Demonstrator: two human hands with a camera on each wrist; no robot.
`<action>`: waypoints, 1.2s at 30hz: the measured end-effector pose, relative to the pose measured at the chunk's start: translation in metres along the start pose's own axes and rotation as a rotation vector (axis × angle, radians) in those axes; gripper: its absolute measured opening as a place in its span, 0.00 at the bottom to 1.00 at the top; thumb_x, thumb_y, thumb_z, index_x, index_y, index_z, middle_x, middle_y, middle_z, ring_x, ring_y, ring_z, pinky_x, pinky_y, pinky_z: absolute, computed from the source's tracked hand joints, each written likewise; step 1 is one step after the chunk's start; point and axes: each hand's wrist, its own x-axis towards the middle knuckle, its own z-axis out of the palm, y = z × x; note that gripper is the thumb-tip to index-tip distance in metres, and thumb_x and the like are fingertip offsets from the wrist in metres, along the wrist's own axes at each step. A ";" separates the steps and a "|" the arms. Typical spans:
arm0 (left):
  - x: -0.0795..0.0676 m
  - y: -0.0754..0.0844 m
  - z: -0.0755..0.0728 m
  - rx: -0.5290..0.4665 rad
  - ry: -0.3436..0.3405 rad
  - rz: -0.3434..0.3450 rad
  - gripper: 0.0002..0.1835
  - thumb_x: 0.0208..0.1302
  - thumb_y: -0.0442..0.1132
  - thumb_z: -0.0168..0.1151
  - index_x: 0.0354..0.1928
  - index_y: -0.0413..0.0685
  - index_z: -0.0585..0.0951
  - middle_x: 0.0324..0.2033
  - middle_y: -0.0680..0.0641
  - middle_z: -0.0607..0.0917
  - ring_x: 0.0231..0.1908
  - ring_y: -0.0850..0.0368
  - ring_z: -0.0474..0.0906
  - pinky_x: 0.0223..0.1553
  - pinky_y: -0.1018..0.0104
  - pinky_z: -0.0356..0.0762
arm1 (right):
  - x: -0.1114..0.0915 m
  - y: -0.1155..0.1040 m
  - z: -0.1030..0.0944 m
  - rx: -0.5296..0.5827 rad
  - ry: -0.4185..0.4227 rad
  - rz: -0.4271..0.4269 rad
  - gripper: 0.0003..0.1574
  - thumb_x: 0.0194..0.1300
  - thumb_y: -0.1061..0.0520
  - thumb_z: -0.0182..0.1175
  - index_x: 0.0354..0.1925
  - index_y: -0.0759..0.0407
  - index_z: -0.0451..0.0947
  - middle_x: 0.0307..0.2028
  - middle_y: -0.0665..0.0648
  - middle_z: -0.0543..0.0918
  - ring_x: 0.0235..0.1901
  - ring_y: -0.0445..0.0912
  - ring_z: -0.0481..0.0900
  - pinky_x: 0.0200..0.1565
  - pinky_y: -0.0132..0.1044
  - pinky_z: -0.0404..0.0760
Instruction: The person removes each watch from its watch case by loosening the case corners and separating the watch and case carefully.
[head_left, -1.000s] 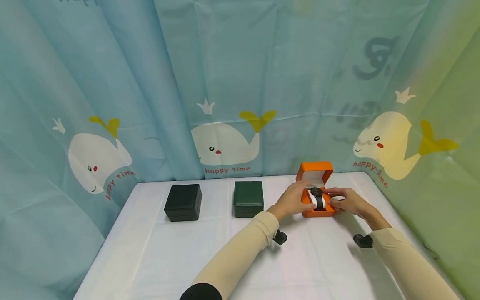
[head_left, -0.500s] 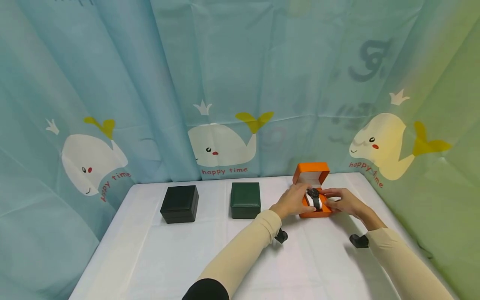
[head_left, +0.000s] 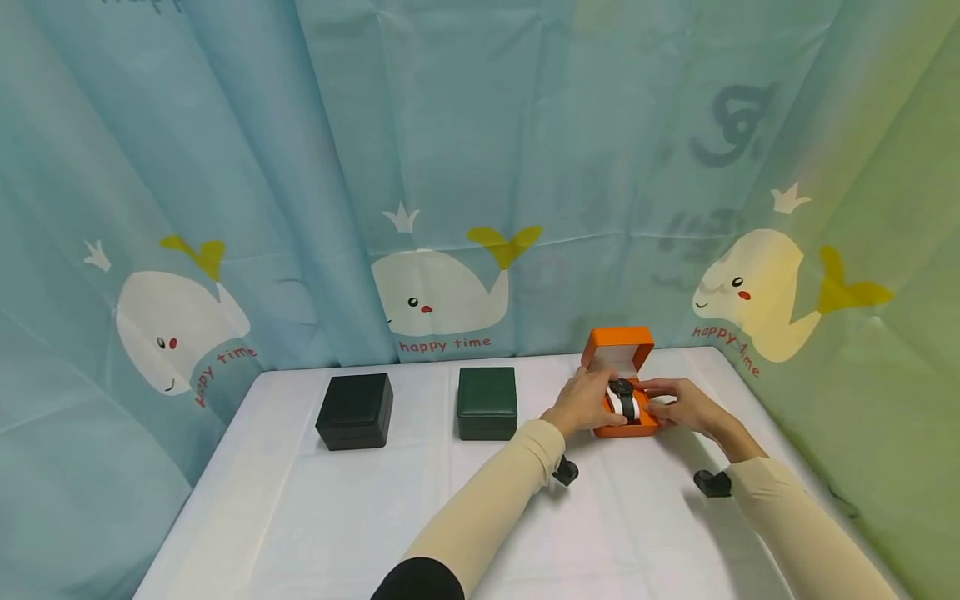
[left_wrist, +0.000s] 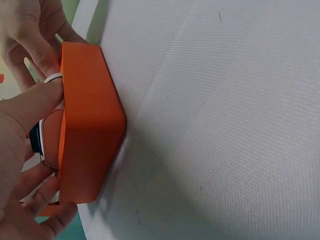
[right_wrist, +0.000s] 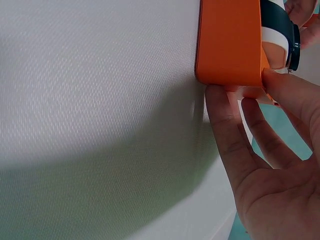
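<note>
An orange watch box [head_left: 617,337] stands with its lid raised at the back right of the table. Inside sits a dark wristwatch [head_left: 625,402] wrapped around a pale cushion [right_wrist: 275,52]. My left hand [head_left: 587,403] reaches in from the left, its thumb at the cushion's front end and its fingers toward the far side, pinching watch and cushion between them. At the box's right side, my right hand [head_left: 684,408] holds the wall, thumb on the upper rim and fingers against the outside. The left wrist view shows the box front [left_wrist: 95,120] resting on the cloth.
A closed black box [head_left: 354,411] stands at the left of the white-covered table [head_left: 360,517]. Between it and the orange box is a closed green box [head_left: 487,403]. Behind the table hangs a blue curtain [head_left: 450,150] with whale prints; a green curtain section [head_left: 885,400] borders the right.
The whole head view has shifted slightly, so everything sits a little further left. Both hands stay at the orange box, and the watch remains inside it.
</note>
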 end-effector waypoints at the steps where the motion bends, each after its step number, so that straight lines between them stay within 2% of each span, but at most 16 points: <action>1: 0.000 0.000 0.000 -0.006 0.002 -0.011 0.39 0.56 0.61 0.77 0.67 0.58 0.76 0.57 0.59 0.82 0.59 0.57 0.72 0.61 0.66 0.73 | 0.000 0.000 0.000 -0.001 0.000 0.001 0.31 0.70 0.65 0.63 0.68 0.72 0.70 0.61 0.81 0.74 0.42 0.53 0.82 0.39 0.40 0.87; 10: 0.001 0.001 0.004 -0.050 0.043 -0.086 0.40 0.51 0.61 0.80 0.66 0.59 0.79 0.55 0.58 0.84 0.52 0.60 0.72 0.56 0.70 0.73 | 0.001 0.000 0.001 -0.008 0.000 0.009 0.31 0.71 0.63 0.64 0.69 0.71 0.70 0.61 0.80 0.74 0.41 0.52 0.82 0.38 0.39 0.87; 18: 0.001 0.003 0.003 0.002 0.066 -0.078 0.39 0.50 0.62 0.81 0.65 0.61 0.82 0.52 0.59 0.85 0.49 0.60 0.72 0.54 0.69 0.71 | 0.003 0.000 0.000 0.001 0.007 0.029 0.31 0.71 0.63 0.64 0.69 0.70 0.71 0.62 0.80 0.74 0.40 0.51 0.82 0.38 0.39 0.87; 24: 0.001 0.003 0.003 -0.059 0.071 -0.088 0.38 0.48 0.59 0.82 0.63 0.59 0.84 0.52 0.58 0.86 0.50 0.60 0.72 0.52 0.72 0.72 | 0.003 0.001 0.000 0.017 0.006 0.035 0.32 0.71 0.63 0.64 0.69 0.70 0.71 0.62 0.80 0.73 0.41 0.51 0.81 0.38 0.39 0.87; 28: 0.000 0.001 0.004 -0.096 0.080 -0.081 0.37 0.48 0.58 0.83 0.62 0.58 0.84 0.52 0.58 0.86 0.49 0.60 0.72 0.52 0.72 0.72 | 0.002 0.000 0.000 0.029 0.009 0.043 0.31 0.71 0.64 0.64 0.69 0.69 0.71 0.62 0.80 0.73 0.41 0.51 0.82 0.38 0.39 0.87; 36: 0.001 -0.002 0.011 -0.126 0.120 -0.012 0.36 0.49 0.55 0.83 0.62 0.54 0.83 0.53 0.56 0.86 0.53 0.59 0.78 0.61 0.70 0.71 | 0.000 0.000 0.001 0.047 -0.003 0.029 0.32 0.71 0.64 0.64 0.69 0.73 0.69 0.62 0.81 0.73 0.41 0.52 0.83 0.39 0.41 0.88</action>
